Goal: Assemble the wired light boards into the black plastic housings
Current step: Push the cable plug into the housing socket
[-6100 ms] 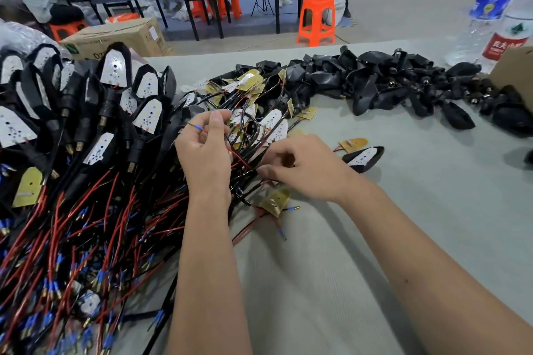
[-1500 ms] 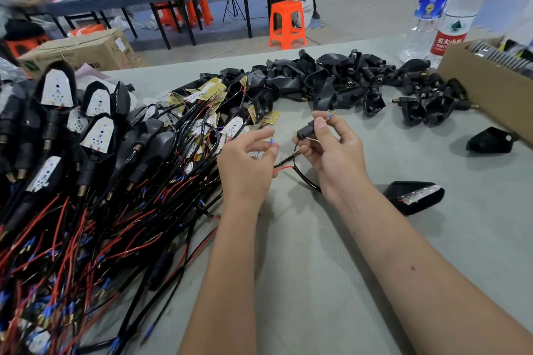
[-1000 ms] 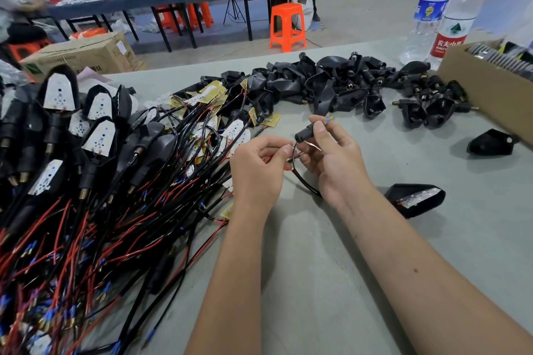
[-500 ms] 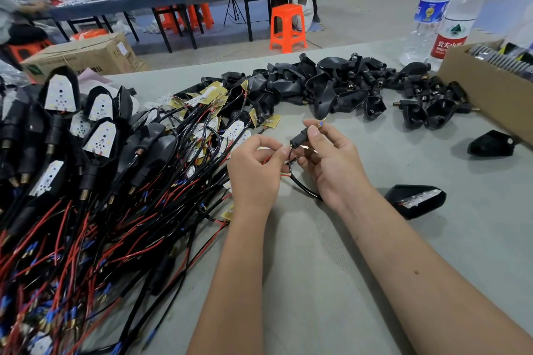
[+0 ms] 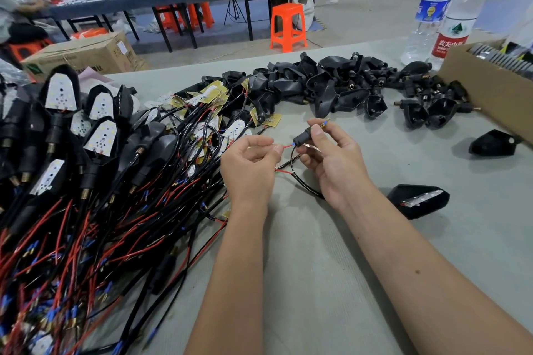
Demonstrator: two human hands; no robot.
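My right hand pinches a small black sleeve between thumb and forefinger, with a blue-tipped wire end sticking out past it. My left hand pinches the red wire just left of the sleeve. A black wire loops down under my right palm. Loose wired light boards lie in a tangle beyond my left hand. Empty black housings are heaped at the back of the table. One housing with a board in it lies to the right of my right wrist.
Finished housings with white boards and red and black leads cover the left of the table. A cardboard box and two water bottles stand at the back right. Another black housing lies by the box.
My left hand has drawn a little away from the right, so a short length of red wire shows between them. My right hand holds the sleeve in nearly the same place.
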